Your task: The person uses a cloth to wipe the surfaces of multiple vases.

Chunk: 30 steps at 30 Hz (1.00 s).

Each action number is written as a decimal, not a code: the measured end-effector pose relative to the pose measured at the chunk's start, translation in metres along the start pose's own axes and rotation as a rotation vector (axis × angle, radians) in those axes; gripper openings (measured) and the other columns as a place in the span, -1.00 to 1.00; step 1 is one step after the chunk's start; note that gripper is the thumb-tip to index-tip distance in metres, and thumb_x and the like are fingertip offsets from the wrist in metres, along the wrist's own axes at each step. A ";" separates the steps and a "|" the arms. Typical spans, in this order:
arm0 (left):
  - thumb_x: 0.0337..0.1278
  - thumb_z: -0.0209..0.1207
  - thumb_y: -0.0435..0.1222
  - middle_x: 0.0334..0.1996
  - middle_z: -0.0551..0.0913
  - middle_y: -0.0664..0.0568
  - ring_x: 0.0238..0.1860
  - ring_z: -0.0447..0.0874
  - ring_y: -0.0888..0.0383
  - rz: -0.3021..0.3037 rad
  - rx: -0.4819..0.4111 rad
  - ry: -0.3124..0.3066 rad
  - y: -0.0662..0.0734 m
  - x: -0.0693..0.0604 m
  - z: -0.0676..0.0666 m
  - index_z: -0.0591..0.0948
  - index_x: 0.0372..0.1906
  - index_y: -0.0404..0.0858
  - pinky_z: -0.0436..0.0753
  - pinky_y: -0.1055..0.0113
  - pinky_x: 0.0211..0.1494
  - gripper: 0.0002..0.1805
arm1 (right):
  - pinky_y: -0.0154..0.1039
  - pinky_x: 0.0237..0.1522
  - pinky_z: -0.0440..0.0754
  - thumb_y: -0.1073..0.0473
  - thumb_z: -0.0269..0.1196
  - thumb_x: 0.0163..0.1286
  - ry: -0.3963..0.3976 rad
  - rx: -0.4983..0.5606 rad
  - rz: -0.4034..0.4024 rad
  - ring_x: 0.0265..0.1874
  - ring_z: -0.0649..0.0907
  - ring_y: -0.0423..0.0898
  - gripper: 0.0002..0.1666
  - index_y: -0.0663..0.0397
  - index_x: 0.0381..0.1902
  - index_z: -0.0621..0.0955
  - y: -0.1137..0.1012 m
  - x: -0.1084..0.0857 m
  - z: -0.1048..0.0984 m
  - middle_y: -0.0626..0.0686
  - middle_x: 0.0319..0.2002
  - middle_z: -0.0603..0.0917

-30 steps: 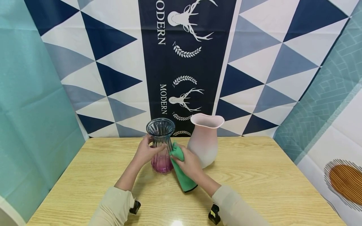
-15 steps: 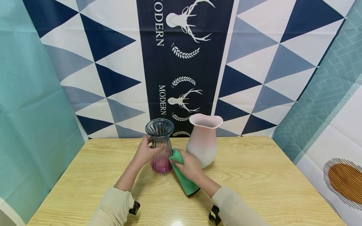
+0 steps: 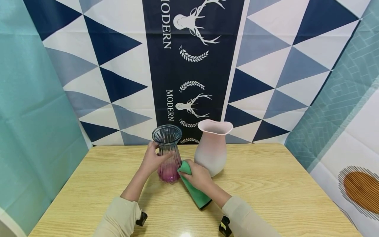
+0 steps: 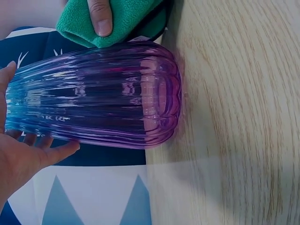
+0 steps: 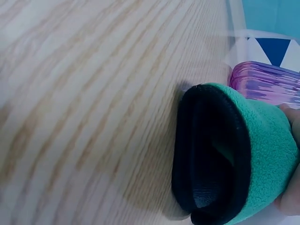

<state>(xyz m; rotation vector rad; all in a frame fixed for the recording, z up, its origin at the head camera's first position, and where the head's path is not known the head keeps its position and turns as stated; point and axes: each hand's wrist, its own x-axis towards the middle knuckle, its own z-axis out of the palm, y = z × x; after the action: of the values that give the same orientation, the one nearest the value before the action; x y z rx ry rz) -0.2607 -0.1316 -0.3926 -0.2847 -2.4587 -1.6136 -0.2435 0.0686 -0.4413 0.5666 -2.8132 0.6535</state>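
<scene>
Two hands (image 3: pixel 151 160) (image 3: pixel 199 176) gripping ribbed glassy vase (image 3: pixel 169 168), fuzzy green cloth (image 3: pixel 194 191)

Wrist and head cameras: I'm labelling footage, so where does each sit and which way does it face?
Head: worn on the head, facing forward and down at the table, ribbed vase and pale vase; left hand, right hand and sleeves show.
Left wrist: worn on that wrist, facing the ribbed vase; left fingers and part of the right hand show.
Right wrist: worn there, facing the green cloth close up; part of the right hand shows.
Both wrist views share the green cloth and ribbed vase.
</scene>
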 end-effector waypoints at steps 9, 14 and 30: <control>-0.06 0.36 -0.11 0.18 0.26 -0.16 0.24 0.32 -0.10 -0.012 0.013 0.012 0.003 0.000 -0.001 0.33 0.26 -0.30 0.48 -0.03 0.21 -0.23 | -0.21 -0.36 0.59 -0.19 0.22 0.24 0.039 0.019 -0.004 -0.29 0.66 -0.09 -0.39 -0.04 0.17 0.46 -0.002 0.000 -0.004 0.00 -0.21 0.70; -0.06 0.37 -0.12 0.20 0.33 -0.20 0.24 0.35 -0.13 -0.003 0.009 0.024 0.003 -0.001 -0.001 0.28 0.27 -0.32 0.48 -0.05 0.21 -0.20 | -0.23 -0.35 0.58 -0.15 0.24 0.25 0.077 0.064 -0.005 -0.30 0.64 -0.10 -0.41 -0.06 0.17 0.46 -0.004 0.003 -0.007 0.00 -0.21 0.69; -0.04 0.36 -0.13 0.26 0.39 -0.16 0.27 0.37 -0.19 0.017 -0.030 0.011 0.002 -0.003 -0.005 0.29 0.31 -0.18 0.47 -0.05 0.22 -0.21 | -0.15 -0.27 0.63 -0.09 0.26 0.24 0.255 0.182 -0.026 -0.25 0.66 -0.06 -0.40 -0.04 0.20 0.45 -0.017 0.020 -0.026 0.06 -0.13 0.69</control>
<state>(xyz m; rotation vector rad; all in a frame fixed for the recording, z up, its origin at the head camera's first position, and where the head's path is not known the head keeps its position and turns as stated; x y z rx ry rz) -0.2575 -0.1355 -0.3895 -0.2994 -2.4191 -1.6414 -0.2523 0.0601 -0.4063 0.5095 -2.5225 0.9128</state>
